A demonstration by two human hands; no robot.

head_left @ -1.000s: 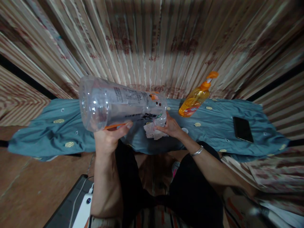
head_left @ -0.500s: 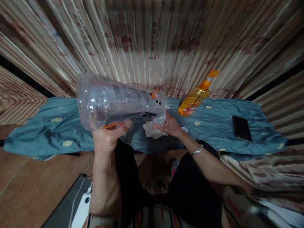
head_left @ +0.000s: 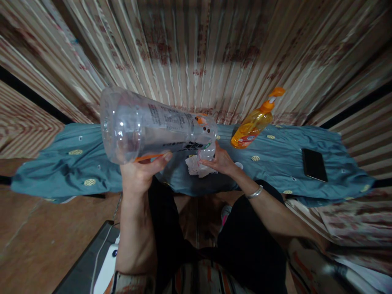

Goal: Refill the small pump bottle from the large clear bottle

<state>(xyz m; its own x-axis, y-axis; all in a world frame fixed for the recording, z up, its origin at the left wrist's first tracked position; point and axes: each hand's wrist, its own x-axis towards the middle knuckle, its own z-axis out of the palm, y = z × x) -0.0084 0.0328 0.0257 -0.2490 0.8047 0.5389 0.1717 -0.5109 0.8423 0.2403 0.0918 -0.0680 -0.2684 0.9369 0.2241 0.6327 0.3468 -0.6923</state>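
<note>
My left hand (head_left: 142, 173) is closed round the orange-edged handle side of a big clear plastic jug (head_left: 171, 128) with printed lettering. The jug lies tipped over in the air, its broad base to the left and its narrower end to the right. At that narrower end, my right hand (head_left: 222, 161) is wrapped round a small clear plastic container (head_left: 207, 154); whether it is a cup or a bottle I cannot tell. The jug's mouth is hidden there. Below the container, a crumpled pale tissue (head_left: 193, 166) lies on the cloth. A small white cap (head_left: 239, 165) sits just behind my right wrist.
A pump bottle of orange liquid soap (head_left: 248, 130) stands on the teal patterned cloth (head_left: 275, 163). Further right lies a black phone (head_left: 314, 164). Pleated curtains (head_left: 190, 61) hang behind the cloth. At lower left, a white device with a cable (head_left: 105, 267) rests on a dark surface.
The view has shifted slightly. Both hands keep their holds, and the jug stays tipped at the small container with almost no change.
</note>
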